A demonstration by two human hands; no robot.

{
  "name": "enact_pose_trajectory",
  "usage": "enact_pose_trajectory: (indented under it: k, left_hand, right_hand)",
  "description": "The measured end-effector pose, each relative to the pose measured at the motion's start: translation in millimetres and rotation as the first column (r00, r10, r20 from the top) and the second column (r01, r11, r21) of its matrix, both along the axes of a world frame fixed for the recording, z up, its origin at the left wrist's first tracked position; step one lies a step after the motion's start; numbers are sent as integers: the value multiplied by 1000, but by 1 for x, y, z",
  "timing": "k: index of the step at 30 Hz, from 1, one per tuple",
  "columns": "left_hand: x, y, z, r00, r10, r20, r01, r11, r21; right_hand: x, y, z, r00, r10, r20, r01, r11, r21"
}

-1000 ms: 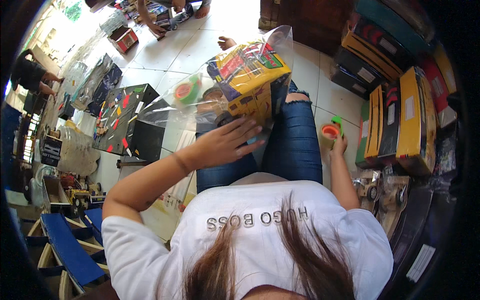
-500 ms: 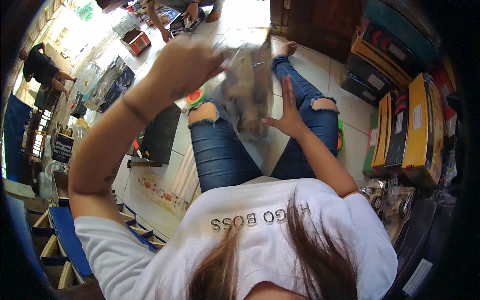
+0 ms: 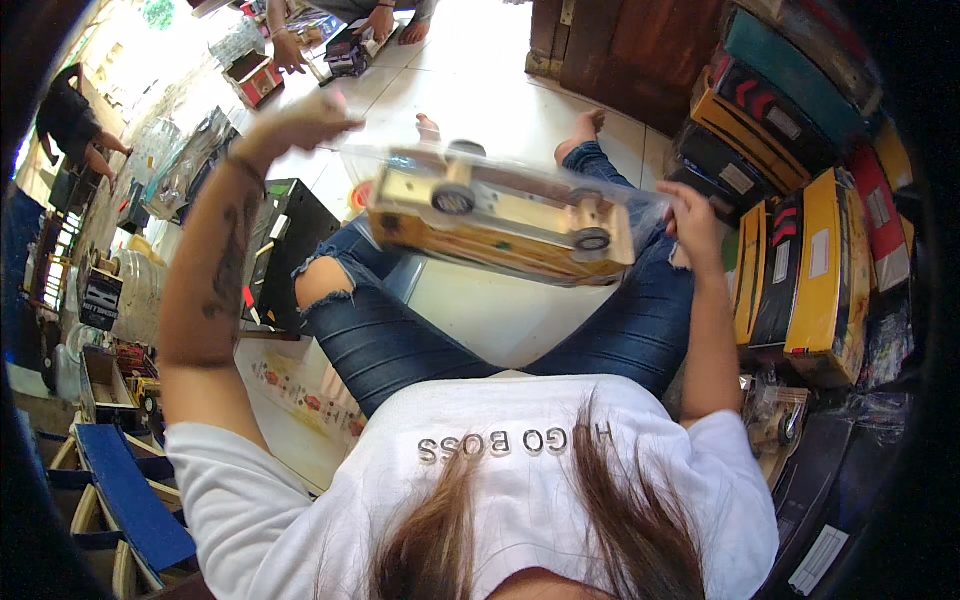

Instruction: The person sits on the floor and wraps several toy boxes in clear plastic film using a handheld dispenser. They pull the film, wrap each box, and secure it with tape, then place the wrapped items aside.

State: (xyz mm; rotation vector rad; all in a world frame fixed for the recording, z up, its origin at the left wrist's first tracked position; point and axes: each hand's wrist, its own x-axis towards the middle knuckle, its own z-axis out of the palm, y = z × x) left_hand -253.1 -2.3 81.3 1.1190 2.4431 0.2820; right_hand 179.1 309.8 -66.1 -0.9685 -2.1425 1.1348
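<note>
A wooden toy truck (image 3: 500, 215) with yellow sides and black wheels hangs on its side above my legs, its pale underside and wheels facing up toward me. Clear plastic film (image 3: 650, 205) is wrapped around it. My left hand (image 3: 305, 125), slightly blurred, is closed on the film beyond the truck's left end. At the other end, my right hand (image 3: 693, 225) grips the film with bent fingers. Behind the truck's left end, part of a red-orange ring (image 3: 362, 195) shows on the floor.
A black box (image 3: 290, 250) stands by my left knee. Yellow and black boxes (image 3: 825, 270) are stacked along the right. Blue-edged wooden compartments (image 3: 135, 495) lie at lower left. Another person's hands (image 3: 378, 22) work on a dark toy truck (image 3: 347, 55) near a red box (image 3: 253, 80).
The wrapped truck has turned from upright to nearly crosswise, wheels toward me. My left hand has moved left, and my right hand has gone from spread open to gripping the film.
</note>
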Motion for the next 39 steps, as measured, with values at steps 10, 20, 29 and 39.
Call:
enact_pose_trajectory:
  k: [10, 20, 29, 39]
  left_hand:
    - [80, -103, -153, 607, 231, 760, -550, 813, 191]
    - [107, -98, -122, 805, 497, 326, -528, 347, 775]
    - [154, 30, -132, 936, -307, -172, 351, 785, 511]
    - [110, 52, -129, 875, -347, 337, 202, 895, 398]
  right_hand:
    - [-50, 36, 7, 927, 157, 341, -205, 972, 110]
    - [-117, -117, 35, 833, 443, 333, -520, 417, 746]
    - [-140, -77, 23, 654, 668, 354, -731, 438, 524]
    - [-161, -102, -19, 766, 596, 240, -490, 300, 819]
